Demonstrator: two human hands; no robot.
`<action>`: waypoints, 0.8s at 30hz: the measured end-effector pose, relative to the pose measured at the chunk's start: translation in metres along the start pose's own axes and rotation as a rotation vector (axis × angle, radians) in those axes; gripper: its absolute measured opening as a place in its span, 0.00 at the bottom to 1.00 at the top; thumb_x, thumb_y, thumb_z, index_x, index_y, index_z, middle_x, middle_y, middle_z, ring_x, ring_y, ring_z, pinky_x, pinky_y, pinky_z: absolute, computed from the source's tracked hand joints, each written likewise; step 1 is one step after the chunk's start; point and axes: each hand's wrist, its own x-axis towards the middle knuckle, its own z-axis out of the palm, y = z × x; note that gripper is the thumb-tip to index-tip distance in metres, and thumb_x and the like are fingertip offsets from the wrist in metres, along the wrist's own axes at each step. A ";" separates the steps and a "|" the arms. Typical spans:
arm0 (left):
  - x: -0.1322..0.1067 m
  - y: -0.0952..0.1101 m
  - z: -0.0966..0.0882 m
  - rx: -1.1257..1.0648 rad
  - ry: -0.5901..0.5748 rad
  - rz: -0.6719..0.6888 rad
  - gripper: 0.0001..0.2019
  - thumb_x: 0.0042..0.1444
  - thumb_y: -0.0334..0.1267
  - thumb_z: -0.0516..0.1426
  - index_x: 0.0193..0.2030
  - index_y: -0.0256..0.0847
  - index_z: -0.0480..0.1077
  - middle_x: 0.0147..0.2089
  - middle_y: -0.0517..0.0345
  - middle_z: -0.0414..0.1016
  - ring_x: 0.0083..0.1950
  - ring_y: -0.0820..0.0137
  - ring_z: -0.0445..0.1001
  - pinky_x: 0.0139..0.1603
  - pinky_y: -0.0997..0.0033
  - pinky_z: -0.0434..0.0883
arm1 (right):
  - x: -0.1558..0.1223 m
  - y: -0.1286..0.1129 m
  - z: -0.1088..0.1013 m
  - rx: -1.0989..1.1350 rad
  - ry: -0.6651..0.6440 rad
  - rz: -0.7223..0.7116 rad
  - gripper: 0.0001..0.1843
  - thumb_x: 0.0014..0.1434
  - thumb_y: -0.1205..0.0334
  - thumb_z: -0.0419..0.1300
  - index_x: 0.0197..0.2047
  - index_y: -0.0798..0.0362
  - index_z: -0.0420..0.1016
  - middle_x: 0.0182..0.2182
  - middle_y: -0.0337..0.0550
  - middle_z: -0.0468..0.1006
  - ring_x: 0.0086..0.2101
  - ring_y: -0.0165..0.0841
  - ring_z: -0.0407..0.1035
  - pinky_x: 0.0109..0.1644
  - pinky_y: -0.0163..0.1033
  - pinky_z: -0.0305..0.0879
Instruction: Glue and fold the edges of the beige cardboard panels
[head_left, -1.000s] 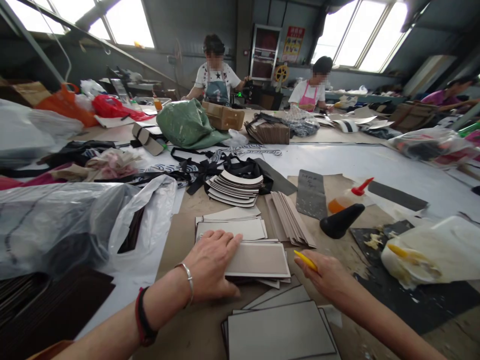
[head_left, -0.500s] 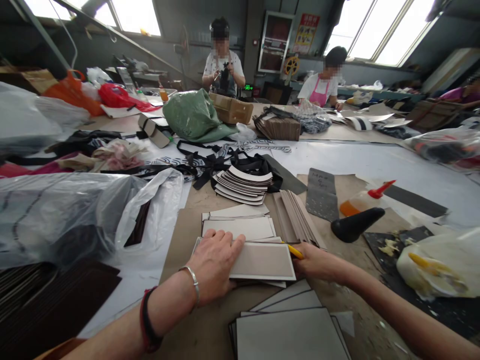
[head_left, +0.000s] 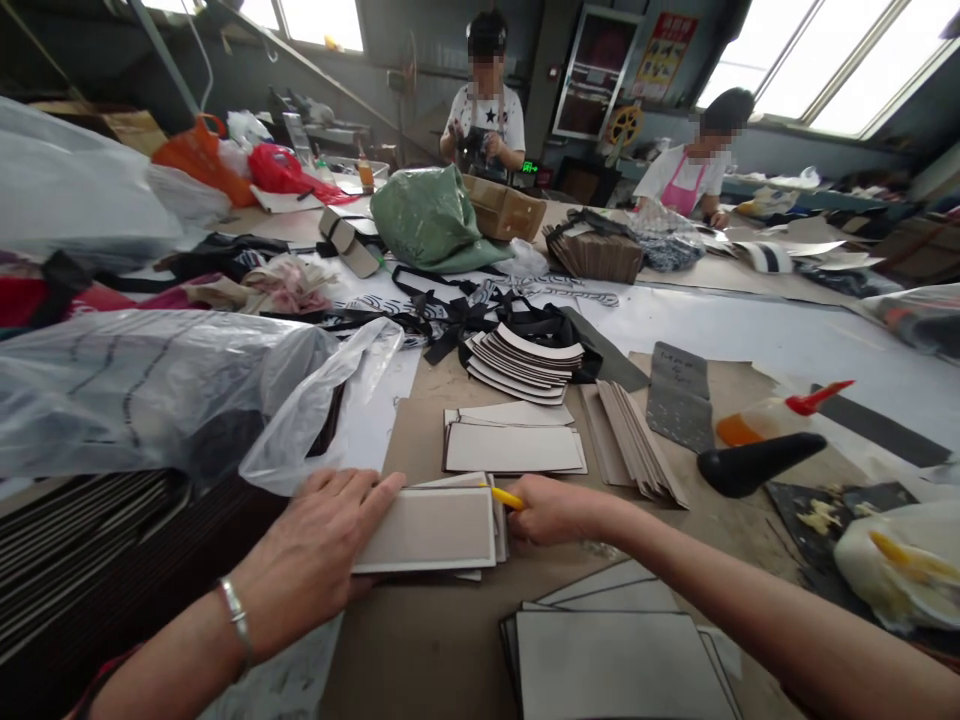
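My left hand (head_left: 322, 525) grips the left end of a small stack of flat rectangular panels, its fingers lying over the top one. The top panel (head_left: 427, 530) is beige with a pale border. My right hand (head_left: 547, 508) is closed round a thin yellow-handled tool (head_left: 506, 497), whose tip meets the panel's far right corner; its kind is hard to make out. Just beyond lies another pile of pale panels (head_left: 514, 448). Nearer to me is a pile of larger grey panels (head_left: 611, 660) with dark edges.
Curved strips (head_left: 525, 362) and brown strips (head_left: 637, 440) lie behind. To the right are a glue bottle (head_left: 757, 425) with a red nozzle, a black cone-shaped object (head_left: 757, 465) and a plastic-lined container (head_left: 900, 560). Clear plastic bags (head_left: 150, 390) crowd the left. Two people work across the table.
Both hands have moved left across the table, bringing the held panels and the yellow tool along. The view has turned slightly left.
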 end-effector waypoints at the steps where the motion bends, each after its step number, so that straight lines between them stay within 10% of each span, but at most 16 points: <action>1: -0.007 -0.007 0.002 0.005 0.020 -0.011 0.28 0.45 0.33 0.55 0.56 0.42 0.58 0.49 0.51 0.68 0.50 0.58 0.66 0.53 0.57 0.60 | 0.003 -0.009 0.000 -0.030 0.003 -0.002 0.09 0.47 0.70 0.53 0.26 0.58 0.75 0.20 0.38 0.70 0.20 0.25 0.59 0.20 0.28 0.51; 8: -0.029 -0.033 0.023 0.069 0.192 -0.001 0.26 0.49 0.33 0.51 0.56 0.46 0.55 0.50 0.56 0.70 0.51 0.58 0.68 0.52 0.56 0.62 | -0.008 -0.038 0.001 -0.189 0.097 0.003 0.14 0.50 0.69 0.55 0.39 0.60 0.77 0.34 0.50 0.78 0.30 0.34 0.69 0.24 0.31 0.56; 16: -0.041 -0.026 0.007 0.217 0.163 0.033 0.38 0.48 0.40 0.56 0.63 0.39 0.41 0.64 0.43 0.52 0.65 0.53 0.50 0.62 0.53 0.52 | -0.089 0.032 0.014 -0.173 0.338 0.144 0.14 0.60 0.60 0.50 0.40 0.59 0.74 0.29 0.46 0.76 0.28 0.32 0.69 0.29 0.32 0.56; 20: -0.060 0.006 0.000 0.195 0.177 0.126 0.38 0.54 0.43 0.54 0.65 0.42 0.36 0.67 0.44 0.46 0.68 0.55 0.45 0.64 0.52 0.50 | -0.130 0.076 0.042 -0.166 0.438 0.210 0.17 0.58 0.56 0.56 0.46 0.57 0.72 0.34 0.47 0.76 0.34 0.37 0.70 0.35 0.35 0.61; 24: -0.057 0.074 0.011 -0.007 0.102 0.340 0.45 0.50 0.49 0.58 0.67 0.46 0.34 0.68 0.48 0.48 0.67 0.57 0.49 0.63 0.54 0.56 | -0.151 0.089 0.076 -0.236 0.474 0.155 0.42 0.46 0.52 0.66 0.61 0.55 0.58 0.50 0.52 0.69 0.49 0.46 0.65 0.50 0.43 0.60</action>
